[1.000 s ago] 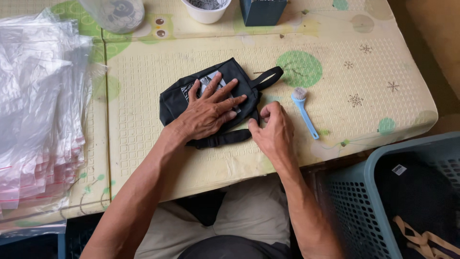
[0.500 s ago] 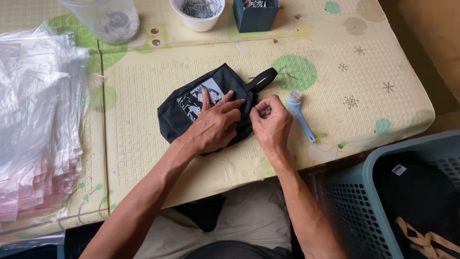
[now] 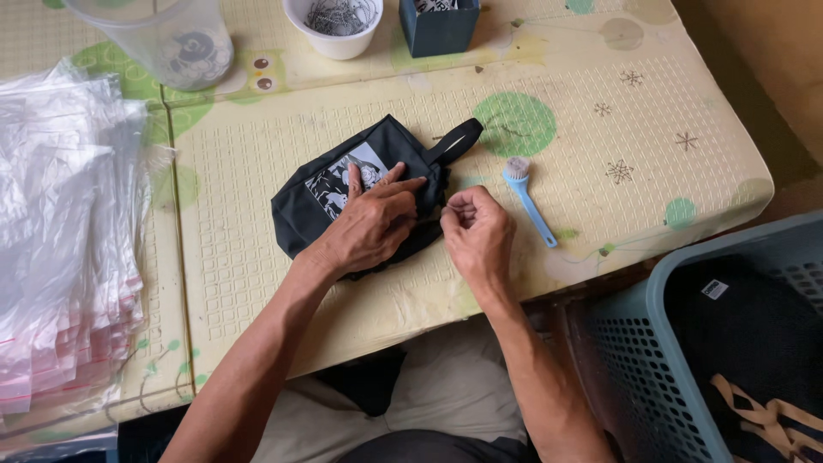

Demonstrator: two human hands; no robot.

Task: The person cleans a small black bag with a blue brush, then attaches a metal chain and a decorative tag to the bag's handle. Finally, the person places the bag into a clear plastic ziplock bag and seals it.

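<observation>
The desk, covered by a pale yellow mat with green spots, fills most of the frame. A thick stack of clear plastic bags lies along its left edge, and a blue-grey plastic basket with dark fabric inside stands at the lower right, off the desk.

At the centre of the frame lies a small black pouch with a black-and-white printed patch and a strap loop pointing to the upper right. Judging by how things lie, the pouch is mid-handling: it is flat on the desk and not yet in a plastic bag or in the basket.

The left hand rests spread and flat on the pouch, pressing it down, its grip wide open and closed on nothing. The right hand sits just beside the pouch's right end, thumb and forefinger pinched tight together at its edge; what they hold is too small to make out.

A light blue brush lies untouched just right of that hand. Along the top edge stand a clear plastic cup, a white bowl of small metal pieces and a dark square box.
</observation>
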